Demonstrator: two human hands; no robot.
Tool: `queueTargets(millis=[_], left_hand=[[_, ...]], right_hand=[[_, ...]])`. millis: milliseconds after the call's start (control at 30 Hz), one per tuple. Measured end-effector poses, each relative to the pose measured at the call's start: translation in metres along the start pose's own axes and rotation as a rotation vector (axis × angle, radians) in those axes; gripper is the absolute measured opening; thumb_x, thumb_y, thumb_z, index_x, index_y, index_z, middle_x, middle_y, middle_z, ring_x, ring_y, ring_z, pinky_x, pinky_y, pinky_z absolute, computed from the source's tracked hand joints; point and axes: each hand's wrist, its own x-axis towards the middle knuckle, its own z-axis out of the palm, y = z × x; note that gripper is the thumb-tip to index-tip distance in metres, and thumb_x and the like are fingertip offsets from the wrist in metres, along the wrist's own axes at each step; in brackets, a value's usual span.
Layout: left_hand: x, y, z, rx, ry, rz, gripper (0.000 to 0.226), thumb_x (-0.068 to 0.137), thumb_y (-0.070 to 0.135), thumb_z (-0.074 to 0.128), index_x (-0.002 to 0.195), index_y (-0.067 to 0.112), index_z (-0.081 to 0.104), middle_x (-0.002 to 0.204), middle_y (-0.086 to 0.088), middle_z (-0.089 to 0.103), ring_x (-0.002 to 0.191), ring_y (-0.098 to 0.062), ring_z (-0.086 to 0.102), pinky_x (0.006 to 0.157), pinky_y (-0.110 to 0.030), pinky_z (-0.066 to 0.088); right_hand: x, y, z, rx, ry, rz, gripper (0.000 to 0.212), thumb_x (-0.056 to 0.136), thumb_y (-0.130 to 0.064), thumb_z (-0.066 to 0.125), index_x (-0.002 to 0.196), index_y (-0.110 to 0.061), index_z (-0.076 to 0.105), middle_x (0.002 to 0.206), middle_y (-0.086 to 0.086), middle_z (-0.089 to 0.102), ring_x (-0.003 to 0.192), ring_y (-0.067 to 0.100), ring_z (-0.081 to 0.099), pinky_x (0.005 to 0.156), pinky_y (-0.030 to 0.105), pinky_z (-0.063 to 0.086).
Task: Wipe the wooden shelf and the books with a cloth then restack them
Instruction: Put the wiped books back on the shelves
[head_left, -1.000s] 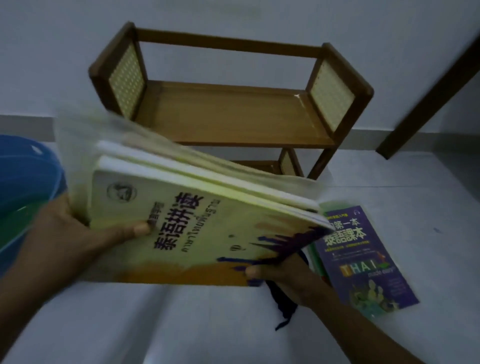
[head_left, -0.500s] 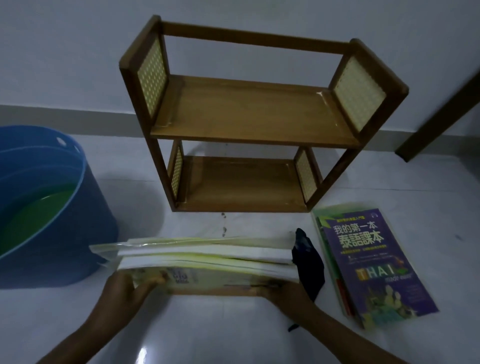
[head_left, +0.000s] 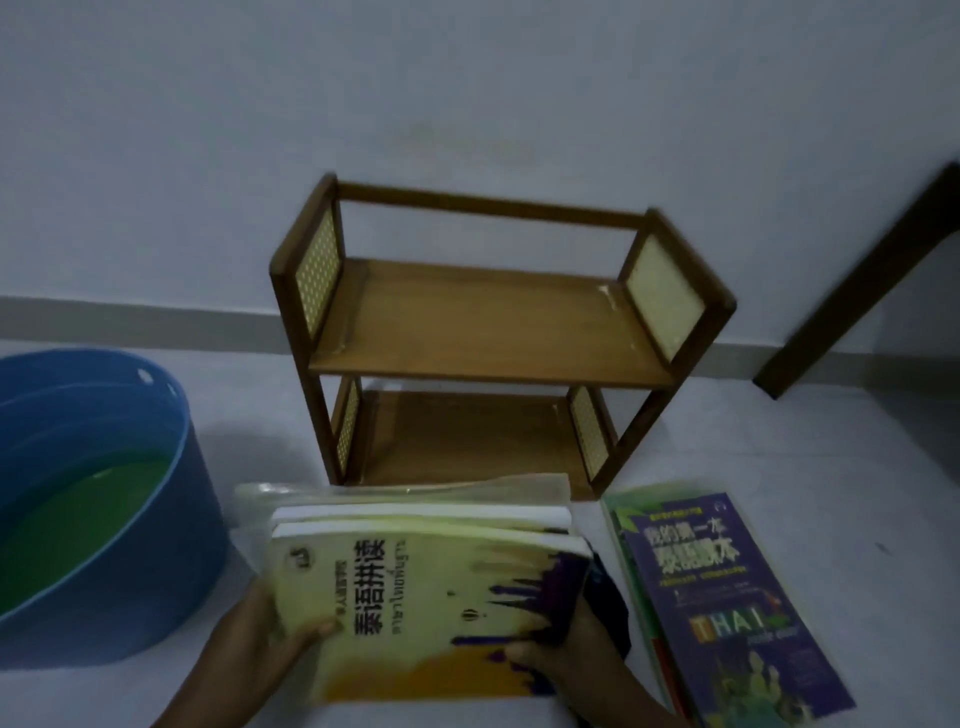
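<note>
My left hand (head_left: 260, 644) and right hand (head_left: 561, 660) grip the stack of books (head_left: 415, 587) before the wooden shelf (head_left: 488, 332), long axis left-right, cover now tilted up, earlier edge-on.

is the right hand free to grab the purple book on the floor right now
Probably not yet. The right hand grips the yellow book stack along with a dark cloth. The purple book lies uncovered just beside it, so the path is open once the stack is set down.

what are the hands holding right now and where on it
Both hold the stack of books: left hand at its near left corner, right hand at the near right corner, with a dark cloth.
</note>
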Motion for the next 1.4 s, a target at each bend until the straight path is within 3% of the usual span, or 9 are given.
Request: queueTargets(millis=[100,233,467,600,767,967,1100,1267,1400], left_hand=[[0.004,0.049,0.003,-0.138,-0.017,-0.019,0.068,0.057,0.038,0.085,0.117,0.027,0.055,0.099,0.004,0.074,0.092,-0.009,0.068,0.075,-0.030,0.054],[0.012,0.123,-0.015,-0.208,0.017,0.044,0.070,0.054,0.051,0.084,0.112,0.023,0.058,0.095,-0.001,0.076,0.082,-0.013,0.073,0.066,-0.031,0.057],[0.077,0.257,-0.058,-0.142,0.037,0.374,0.044,0.073,0.026,0.080,0.111,0.021,0.059,0.095,0.002,0.076,0.081,-0.011,0.074,0.064,-0.030,0.061],[0.127,0.261,-0.060,-0.074,-0.097,0.284,0.086,0.076,0.010,0.077,0.143,0.017,0.025,0.118,-0.009,0.065,0.093,-0.019,0.070,0.070,-0.032,0.061],[0.167,0.249,-0.051,-0.018,-0.058,0.331,0.097,0.079,0.002,0.072,0.148,0.021,0.006,0.132,-0.011,0.049,0.104,-0.023,0.062,0.073,-0.041,0.061],[0.172,0.223,-0.043,0.248,0.095,0.454,0.078,0.082,0.041,0.067,0.144,0.017,0.026,0.134,0.003,0.041,0.117,-0.012,0.050,0.088,-0.029,0.052],[0.132,0.209,-0.027,0.049,0.129,0.541,0.069,0.079,0.033,0.075,0.133,0.037,0.031,0.135,0.016,0.044,0.120,-0.002,0.048,0.092,-0.026,0.049],[0.118,0.190,-0.017,0.318,0.348,0.531,0.056,0.086,0.016,0.068,0.138,0.012,0.046,0.133,-0.009,0.058,0.114,-0.027,0.059,0.079,-0.027,0.045],[0.124,0.194,-0.018,0.347,0.307,0.427,0.056,0.088,0.030,0.065,0.139,0.019,0.045,0.128,-0.002,0.063,0.109,-0.021,0.061,0.075,-0.026,0.043]], right_hand=[[-0.011,-0.035,-0.030,0.055,0.092,-0.086,0.084,0.063,-0.037,0.088,0.132,-0.026,0.042,0.125,-0.011,0.065,0.115,0.015,0.062,0.089,0.026,0.053],[-0.027,-0.094,-0.068,0.045,0.274,-0.178,0.081,0.054,-0.062,0.080,0.125,-0.037,0.048,0.112,-0.015,0.070,0.101,0.006,0.067,0.086,0.027,0.055],[0.025,-0.189,-0.119,0.127,0.488,-0.257,0.043,0.085,-0.034,0.065,0.125,-0.027,0.052,0.109,0.000,0.067,0.097,0.020,0.066,0.078,0.040,0.056],[0.069,-0.206,-0.131,0.063,0.483,-0.216,0.030,0.093,-0.009,0.055,0.123,-0.012,0.052,0.099,0.006,0.064,0.087,0.020,0.063,0.067,0.032,0.052],[0.103,-0.212,-0.136,-0.141,0.459,-0.308,0.030,0.094,-0.006,0.051,0.120,-0.021,0.046,0.093,-0.007,0.059,0.080,0.004,0.057,0.056,0.016,0.041],[0.105,-0.194,-0.139,-0.174,0.332,-0.354,0.029,0.097,-0.028,0.054,0.123,-0.034,0.043,0.112,-0.013,0.058,0.109,0.011,0.059,0.071,0.015,0.048],[0.079,-0.181,-0.150,-0.183,0.195,-0.326,0.068,0.084,-0.039,0.067,0.141,-0.034,0.029,0.121,-0.030,0.041,0.107,-0.009,0.048,0.080,0.012,0.045],[0.088,-0.167,-0.137,-0.496,0.459,-0.421,0.063,0.092,-0.017,0.063,0.147,-0.013,0.033,0.141,0.002,0.046,0.117,0.004,0.039,0.093,0.019,0.039],[0.093,-0.167,-0.136,-0.519,0.509,-0.421,0.063,0.091,-0.020,0.064,0.147,-0.012,0.035,0.141,0.007,0.048,0.119,0.008,0.044,0.090,0.017,0.039]])
